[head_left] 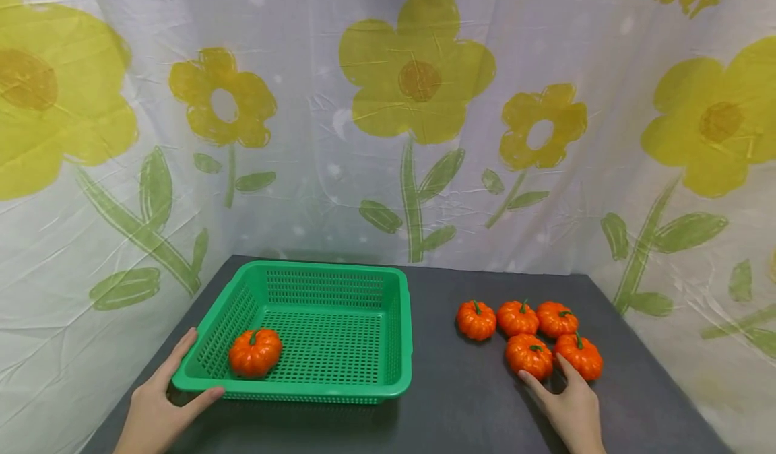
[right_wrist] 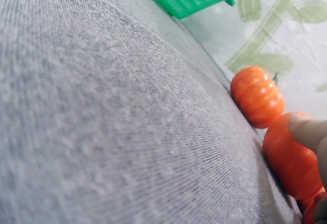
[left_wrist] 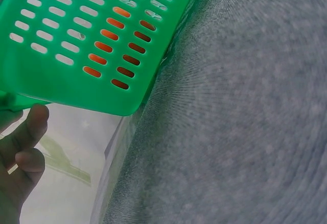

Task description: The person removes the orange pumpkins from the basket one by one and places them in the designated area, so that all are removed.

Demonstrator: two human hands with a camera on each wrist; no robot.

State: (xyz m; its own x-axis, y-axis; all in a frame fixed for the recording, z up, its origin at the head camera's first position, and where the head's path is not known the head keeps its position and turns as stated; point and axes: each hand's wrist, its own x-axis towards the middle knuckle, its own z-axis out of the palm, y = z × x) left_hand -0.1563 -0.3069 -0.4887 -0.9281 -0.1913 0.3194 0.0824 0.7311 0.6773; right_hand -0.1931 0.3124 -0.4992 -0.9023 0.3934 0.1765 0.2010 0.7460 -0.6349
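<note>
In the head view, a green plastic basket (head_left: 397, 333) with slotted walls stands on the left, one small orange pumpkin (head_left: 255, 353) inside it. My left hand (head_left: 159, 400) holds the basket's near left corner, thumb along the front rim and fingers at the left side. Several more pumpkins sit grouped at the right. Around the nearest left one of them, a pumpkin (head_left: 529, 355) with a green stem, my right hand (head_left: 572, 403) has its thumb and index finger on either side. The right wrist view shows the thumb (right_wrist: 306, 131) against a pumpkin (right_wrist: 291, 155).
The dark grey cloth-covered table (head_left: 442, 386) carries everything. Right beside the gripped pumpkin lies another pumpkin (head_left: 582, 360), and more pumpkins (head_left: 518, 317) sit just behind. A white curtain (head_left: 315, 137) with printed yellow flowers surrounds the table at the back and sides.
</note>
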